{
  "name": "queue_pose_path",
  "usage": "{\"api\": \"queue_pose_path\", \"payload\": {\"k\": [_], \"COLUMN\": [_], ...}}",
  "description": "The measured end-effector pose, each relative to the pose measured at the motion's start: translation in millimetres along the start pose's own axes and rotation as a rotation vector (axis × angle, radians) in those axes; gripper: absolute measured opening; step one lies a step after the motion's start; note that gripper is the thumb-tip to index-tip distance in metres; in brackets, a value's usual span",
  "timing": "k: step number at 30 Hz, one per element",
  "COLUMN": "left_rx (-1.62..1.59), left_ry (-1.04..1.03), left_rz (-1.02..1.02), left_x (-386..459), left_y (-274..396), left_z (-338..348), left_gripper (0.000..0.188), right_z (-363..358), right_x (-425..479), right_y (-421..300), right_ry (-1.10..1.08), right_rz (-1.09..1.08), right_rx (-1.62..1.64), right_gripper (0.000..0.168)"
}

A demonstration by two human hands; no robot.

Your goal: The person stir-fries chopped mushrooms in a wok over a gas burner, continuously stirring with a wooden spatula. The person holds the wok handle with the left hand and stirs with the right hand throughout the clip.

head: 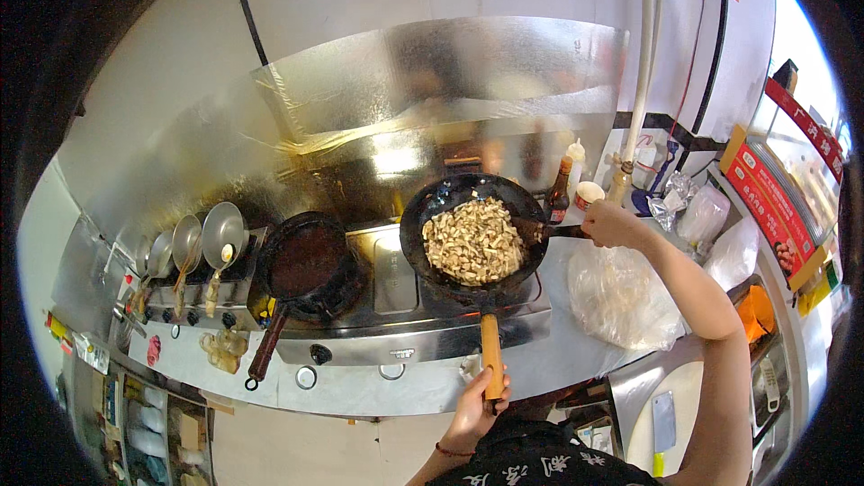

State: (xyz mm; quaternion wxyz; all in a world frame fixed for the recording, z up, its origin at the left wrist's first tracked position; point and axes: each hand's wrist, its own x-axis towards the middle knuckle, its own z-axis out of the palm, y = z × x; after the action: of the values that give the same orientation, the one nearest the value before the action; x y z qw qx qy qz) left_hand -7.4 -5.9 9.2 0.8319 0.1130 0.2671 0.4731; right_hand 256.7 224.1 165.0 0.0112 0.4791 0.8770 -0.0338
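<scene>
A dark wok (437, 277) rests on the right burner of the gas stove (317, 341), heaped with chopped pieces (472, 241) that look like mushroom. My left hand (478, 401) is wrapped around the wok's wooden handle (491, 351), near its lower end. With my right hand (611, 224) I grip the dark handle of a spatula (533, 229), whose blade reaches into the wok at its right side. The blade touches the edge of the heap and is partly hidden by it.
A dark frying pan (307, 263) occupies the left burner, handle toward me. Several smaller pans (223, 233) stand farther left. Right of the wok are a sauce bottle (559, 192), a paper cup (589, 194) and a plastic bag (621, 297). A cleaver (663, 422) lies on a round cutting board (641, 466).
</scene>
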Motion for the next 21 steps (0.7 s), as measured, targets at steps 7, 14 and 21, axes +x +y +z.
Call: {"api": "queue_pose_path", "payload": {"k": [7,14,21], "left_rx": [-0.042,-0.049,-0.028], "left_ry": [0.010,0.030,-0.001], "left_rz": [-0.055,-0.060,-0.051], "left_x": [-0.2,-1.2,1.3], "left_y": [2.6,3.4,2.6], "left_z": [-1.2,-4.6,-5.2], "left_gripper": [0.033,0.031,0.033], "right_z": [44.5,25.2,16.7], "right_x": [34.0,28.7,-17.7], "right_y": [-5.0,-64.6,-92.1], "right_ry": [0.087,0.217,0.285], "right_rz": [0.357,-0.107,-0.280], "right_rx": [0.670,-0.160,-0.430], "right_gripper": [0.026,0.014,0.011]}}
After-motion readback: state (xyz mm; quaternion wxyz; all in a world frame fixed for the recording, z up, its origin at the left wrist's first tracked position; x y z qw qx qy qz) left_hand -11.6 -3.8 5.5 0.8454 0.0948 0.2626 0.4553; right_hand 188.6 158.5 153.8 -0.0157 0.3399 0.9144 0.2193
